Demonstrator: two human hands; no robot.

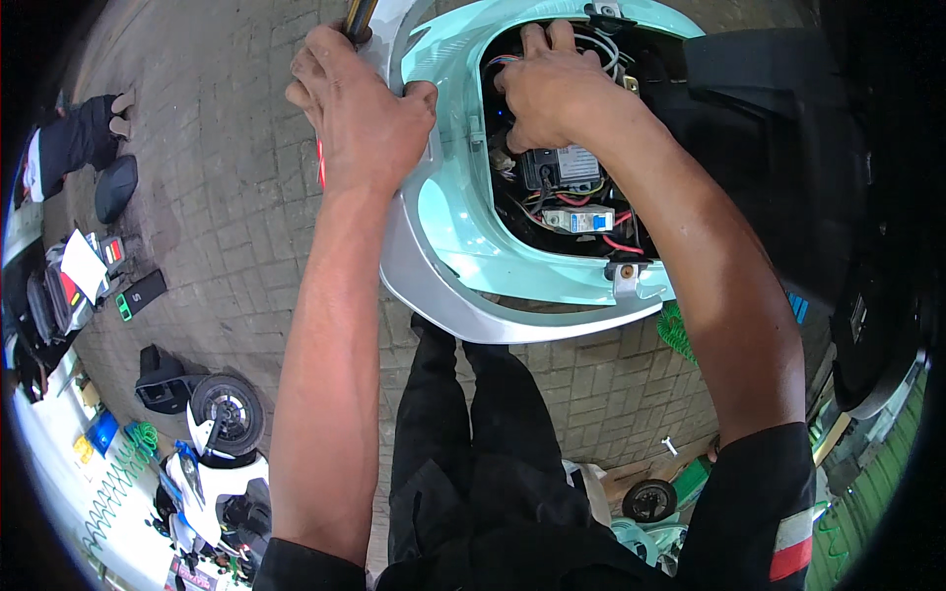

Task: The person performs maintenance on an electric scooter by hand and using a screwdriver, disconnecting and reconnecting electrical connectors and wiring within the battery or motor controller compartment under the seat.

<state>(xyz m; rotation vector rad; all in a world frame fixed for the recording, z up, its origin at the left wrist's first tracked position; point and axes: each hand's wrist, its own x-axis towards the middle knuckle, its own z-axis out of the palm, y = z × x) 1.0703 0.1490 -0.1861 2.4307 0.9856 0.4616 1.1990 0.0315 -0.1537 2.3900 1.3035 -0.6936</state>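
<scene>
My left hand (367, 123) is closed round a slim black and yellow tool handle (360, 18), its lower part hidden by the fingers. The same hand rests against the grey grab rail (429, 291) of a mint-green scooter tail (458, 231). Inside the oval opening beneath the seat is my right hand (557, 94), fingers spread and bent down toward wires (609, 49) at the far side; its fingertips are partly hidden. Just nearer than that hand sit a black controller box (564, 165) with a pale label and a white circuit breaker (579, 220) with a blue switch.
The raised black seat (769, 108) stands at the right. Metal brackets (625, 278) flank the opening. On the paved floor (236, 187) at left are a phone box (141, 294) and a dark seat pad (116, 189). A white scooter (222, 483) stands lower left; a green coiled hose (675, 330) hangs behind my right arm.
</scene>
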